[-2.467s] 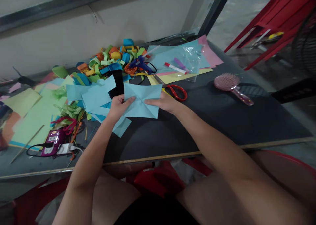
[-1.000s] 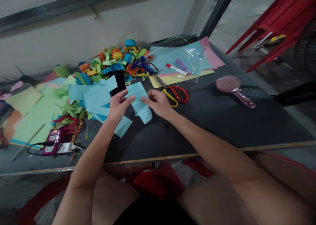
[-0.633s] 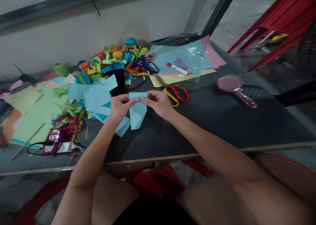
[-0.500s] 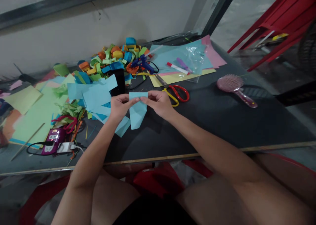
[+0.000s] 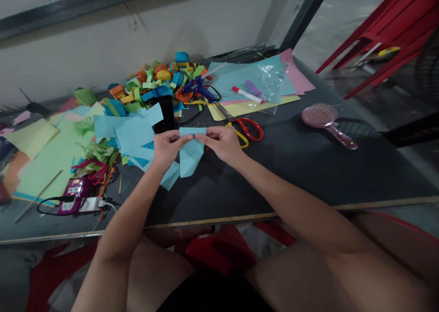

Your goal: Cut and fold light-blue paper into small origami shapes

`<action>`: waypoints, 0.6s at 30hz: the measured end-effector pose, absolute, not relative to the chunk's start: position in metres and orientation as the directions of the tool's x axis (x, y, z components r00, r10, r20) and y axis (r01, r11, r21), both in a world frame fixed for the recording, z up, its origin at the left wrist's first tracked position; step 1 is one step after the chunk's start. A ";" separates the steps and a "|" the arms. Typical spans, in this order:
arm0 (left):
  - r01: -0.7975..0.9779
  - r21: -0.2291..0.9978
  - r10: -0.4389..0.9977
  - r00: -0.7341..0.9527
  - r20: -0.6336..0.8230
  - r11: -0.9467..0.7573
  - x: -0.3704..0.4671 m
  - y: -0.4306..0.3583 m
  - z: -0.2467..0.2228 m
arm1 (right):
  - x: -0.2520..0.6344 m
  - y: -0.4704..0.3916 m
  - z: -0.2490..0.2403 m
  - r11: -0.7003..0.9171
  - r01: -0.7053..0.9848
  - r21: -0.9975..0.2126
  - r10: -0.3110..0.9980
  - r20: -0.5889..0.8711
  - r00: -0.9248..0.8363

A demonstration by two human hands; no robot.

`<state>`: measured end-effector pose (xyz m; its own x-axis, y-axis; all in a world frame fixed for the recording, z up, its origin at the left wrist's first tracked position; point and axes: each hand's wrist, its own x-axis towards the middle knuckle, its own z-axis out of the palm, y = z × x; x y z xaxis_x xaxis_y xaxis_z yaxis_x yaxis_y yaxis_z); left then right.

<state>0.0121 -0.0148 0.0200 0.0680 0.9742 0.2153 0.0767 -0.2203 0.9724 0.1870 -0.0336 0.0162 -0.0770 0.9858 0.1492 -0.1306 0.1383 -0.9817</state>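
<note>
Between my two hands is a small piece of light-blue paper (image 5: 190, 160), held up off the dark table with its lower part hanging down. My left hand (image 5: 167, 146) pinches its left side, the thumb lying across the front. On the other side my right hand (image 5: 224, 143) pinches it the same way, so the thumb tips nearly meet at the middle. My fingers behind the sheet are hidden. Left of my left hand lie loose light-blue paper pieces (image 5: 133, 131). Scissors (image 5: 245, 127) with red and yellow handles lie just beyond my right hand.
Folded colored paper pieces (image 5: 161, 76) are heaped by the wall, beside a blue glue gun (image 5: 199, 90). Colored sheets (image 5: 236, 76) with a marker (image 5: 247, 94) lie behind. A pink hairbrush (image 5: 322, 116) is at right, a purple device (image 5: 74, 194) with a cable at left.
Both hands stay in nearly the same place. The lower end of the paper has shifted slightly upward; the pinch is unchanged.
</note>
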 end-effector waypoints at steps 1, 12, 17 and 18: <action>0.070 0.975 0.977 0.064 0.205 -0.209 0.012 -0.015 0.019 | 0.187 -0.034 0.017 0.139 -0.119 -0.983 0.986 0.148 -0.070; 0.064 0.977 0.978 0.061 0.198 -0.202 0.013 -0.015 0.019 | 0.188 -0.034 0.013 0.152 -0.091 -0.984 0.985 0.158 -0.067; 0.069 0.976 0.976 0.083 0.203 -0.209 0.012 -0.014 0.017 | 0.187 -0.034 0.015 0.177 -0.107 -0.978 0.981 0.184 -0.059; 0.072 0.974 0.974 0.087 0.210 -0.216 0.012 -0.014 0.017 | 0.187 -0.034 0.016 0.183 -0.102 -0.978 0.980 0.190 -0.055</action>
